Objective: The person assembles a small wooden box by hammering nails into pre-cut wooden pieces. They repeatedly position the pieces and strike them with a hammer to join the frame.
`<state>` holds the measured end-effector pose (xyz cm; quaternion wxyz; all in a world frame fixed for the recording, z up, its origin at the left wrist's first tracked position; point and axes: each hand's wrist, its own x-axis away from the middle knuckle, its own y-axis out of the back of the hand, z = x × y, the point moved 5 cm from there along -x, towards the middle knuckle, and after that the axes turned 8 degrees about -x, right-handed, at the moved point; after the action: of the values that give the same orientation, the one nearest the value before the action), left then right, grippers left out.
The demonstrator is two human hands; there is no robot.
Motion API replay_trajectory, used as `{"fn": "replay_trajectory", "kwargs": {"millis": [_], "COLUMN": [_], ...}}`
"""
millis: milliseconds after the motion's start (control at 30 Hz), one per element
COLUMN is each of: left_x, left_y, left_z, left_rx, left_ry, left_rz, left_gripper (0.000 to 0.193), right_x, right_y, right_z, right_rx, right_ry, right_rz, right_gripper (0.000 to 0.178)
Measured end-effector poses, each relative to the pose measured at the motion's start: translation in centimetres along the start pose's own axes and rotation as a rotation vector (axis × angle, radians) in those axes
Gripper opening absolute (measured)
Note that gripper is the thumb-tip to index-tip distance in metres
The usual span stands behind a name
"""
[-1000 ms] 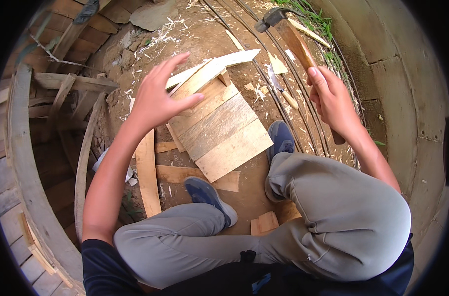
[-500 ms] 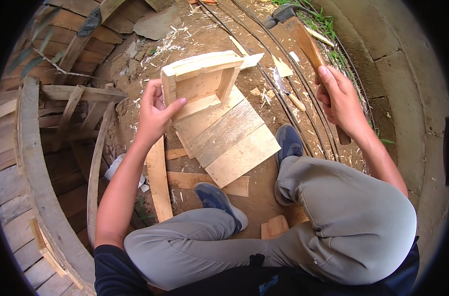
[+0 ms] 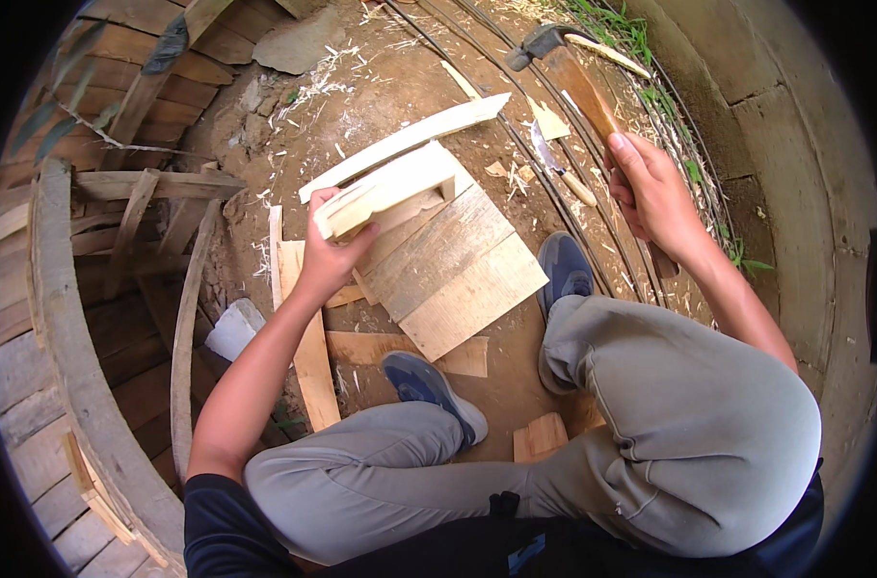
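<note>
Dirt floor (image 3: 516,395): plank panel (image 3: 453,265) between the hands, offcut (image 3: 540,435) below it, knife (image 3: 559,166) near right hand (image 3: 655,193), wood chips (image 3: 308,87) scattered.

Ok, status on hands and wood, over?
Left hand grips pale wood block, tilted on planks. Right hand holds hatchet. Knife lies between.

No packages, labels, signs or screens

Nothing of that kind shows anywhere in the view, neither a package, a label, a sign nor a screen.
</note>
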<state>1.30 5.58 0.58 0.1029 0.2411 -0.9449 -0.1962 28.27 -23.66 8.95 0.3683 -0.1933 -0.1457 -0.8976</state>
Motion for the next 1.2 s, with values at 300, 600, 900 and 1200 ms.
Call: {"fn": "replay_trajectory", "kwargs": {"millis": [300,600,900,1200], "left_x": [-1.7,-2.6,-2.1,-2.7], "left_y": [3.9,3.2,2.4,2.0], "left_z": [-4.4,-6.8,-6.6,-5.4], "left_rx": [-0.304,-0.572,-0.631,-0.490], "left_ry": [-0.266,-0.233,-0.313,-0.022], "left_rz": [0.060,0.125,-0.181,-0.173], "left_gripper": [0.097,0.049,0.048,0.057], "right_x": [0.0,1.8,3.0,2.6], "right_y": [0.0,-3.3,-5.0,-6.0], "right_z": [0.0,2.2,4.0,4.0], "right_rx": [0.131,0.565,0.679,0.849], "right_ry": [0.079,0.300,0.416,0.450], "right_rz": [0.018,0.183,0.160,0.111], "right_gripper": [0.041,0.039,0.032,0.030]}}
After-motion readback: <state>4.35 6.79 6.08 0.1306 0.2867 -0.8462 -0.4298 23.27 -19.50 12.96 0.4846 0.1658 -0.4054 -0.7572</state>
